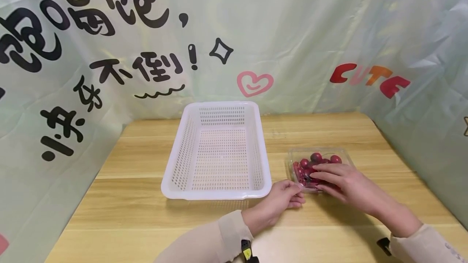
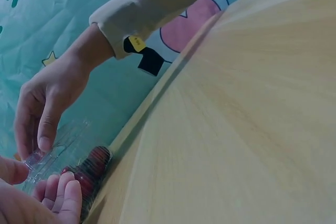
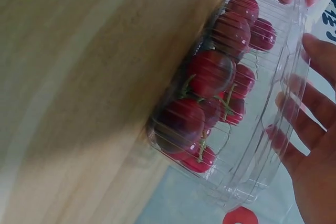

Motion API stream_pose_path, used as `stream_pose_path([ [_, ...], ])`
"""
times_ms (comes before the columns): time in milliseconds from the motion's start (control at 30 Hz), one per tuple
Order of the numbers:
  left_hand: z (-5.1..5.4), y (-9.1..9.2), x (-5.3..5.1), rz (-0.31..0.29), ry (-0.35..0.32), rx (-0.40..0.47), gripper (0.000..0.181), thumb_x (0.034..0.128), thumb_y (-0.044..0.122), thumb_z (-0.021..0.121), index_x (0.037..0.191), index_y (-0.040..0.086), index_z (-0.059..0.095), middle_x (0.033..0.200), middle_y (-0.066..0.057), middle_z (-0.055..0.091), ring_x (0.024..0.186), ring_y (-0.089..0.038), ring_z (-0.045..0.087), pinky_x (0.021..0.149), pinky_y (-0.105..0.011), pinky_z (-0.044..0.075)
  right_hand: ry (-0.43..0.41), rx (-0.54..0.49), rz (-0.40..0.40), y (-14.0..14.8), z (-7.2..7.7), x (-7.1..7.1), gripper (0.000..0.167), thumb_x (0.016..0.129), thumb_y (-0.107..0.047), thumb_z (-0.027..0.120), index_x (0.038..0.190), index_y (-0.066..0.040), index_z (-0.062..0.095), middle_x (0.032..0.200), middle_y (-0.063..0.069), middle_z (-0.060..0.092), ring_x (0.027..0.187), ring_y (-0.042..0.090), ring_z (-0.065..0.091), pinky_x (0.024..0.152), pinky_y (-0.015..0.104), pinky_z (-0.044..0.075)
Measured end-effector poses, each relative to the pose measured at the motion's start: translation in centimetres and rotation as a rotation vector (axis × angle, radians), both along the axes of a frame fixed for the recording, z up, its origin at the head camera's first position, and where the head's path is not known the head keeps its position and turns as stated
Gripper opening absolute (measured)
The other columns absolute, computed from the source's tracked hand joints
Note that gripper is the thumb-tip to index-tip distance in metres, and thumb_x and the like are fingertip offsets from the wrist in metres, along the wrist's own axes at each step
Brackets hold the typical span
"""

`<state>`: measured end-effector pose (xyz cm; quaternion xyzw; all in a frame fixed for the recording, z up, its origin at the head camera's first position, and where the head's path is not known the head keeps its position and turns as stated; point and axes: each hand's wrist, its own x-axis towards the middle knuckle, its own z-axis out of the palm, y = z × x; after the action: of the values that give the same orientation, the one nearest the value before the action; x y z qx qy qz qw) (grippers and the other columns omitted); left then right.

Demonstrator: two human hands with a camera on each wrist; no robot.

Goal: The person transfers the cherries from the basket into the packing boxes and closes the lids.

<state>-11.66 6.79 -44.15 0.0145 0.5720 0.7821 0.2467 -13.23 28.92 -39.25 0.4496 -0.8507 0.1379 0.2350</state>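
Note:
A clear plastic box of round, dark-red fruits with green stems, cherries or small tomatoes, sits on the right part of the table. My left hand is at its near left corner. Thumb and curled fingers of that hand pinch the plastic rim there, as the left wrist view also shows. Over the top lies my right hand, palm down. Its fingers are spread and fairly straight, touching the plastic along one edge. Part of the fruit is hidden under them.
Left of the box stands a white perforated plastic basket, with no contents visible. Both are on a wooden table. A pale printed curtain hangs behind and along both sides.

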Motion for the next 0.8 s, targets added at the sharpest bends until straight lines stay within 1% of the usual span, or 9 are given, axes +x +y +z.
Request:
stream_pose_path([
  [133,-0.07,0.1,-0.1,0.003,-0.004,0.009,0.012,0.0948,0.008,0.057,0.097,-0.003,0.062,0.092,-0.02,0.066,0.073,-0.015,0.064,0.075,-0.031,0.058,0.024,0.0,0.008,0.01,-0.36,-0.05,0.044,0.104,-0.044,0.041,0.116,-0.016,0.073,0.117,0.008,0.068,0.103,0.025,0.064,0.108,0.017,0.025],
  [300,-0.19,0.28,-0.18,0.011,-0.001,0.014,0.011,0.0939,0.005,0.057,0.097,-0.004,0.062,0.09,-0.02,0.066,0.071,-0.014,0.063,0.073,-0.03,0.058,0.026,-0.005,-0.009,-0.02,-0.46,0.1,0.044,0.104,-0.044,0.04,0.116,-0.016,0.072,0.118,0.007,0.068,0.104,0.026,0.063,0.109,0.018,0.026],
  [533,-0.15,0.53,-0.24,0.027,0.007,-0.002,0.008,0.0939,0.003,0.057,0.094,-0.003,0.061,0.086,-0.018,0.066,0.068,-0.014,0.063,0.07,-0.028,0.058,0.01,-0.012,-0.018,-0.08,-0.5,0.23,0.045,0.104,-0.044,0.041,0.117,-0.015,0.072,0.119,0.008,0.067,0.105,0.028,0.062,0.112,0.016,0.02],
  [800,-0.18,0.67,-0.3,0.025,0.012,-0.019,0.007,0.0939,0.002,0.057,0.092,-0.003,0.061,0.084,-0.016,0.066,0.068,-0.013,0.064,0.069,-0.027,0.058,0.032,-0.014,-0.011,-0.18,-0.72,0.21,0.045,0.104,-0.044,0.041,0.116,-0.015,0.073,0.119,0.008,0.067,0.106,0.026,0.062,0.111,0.016,0.021],
])
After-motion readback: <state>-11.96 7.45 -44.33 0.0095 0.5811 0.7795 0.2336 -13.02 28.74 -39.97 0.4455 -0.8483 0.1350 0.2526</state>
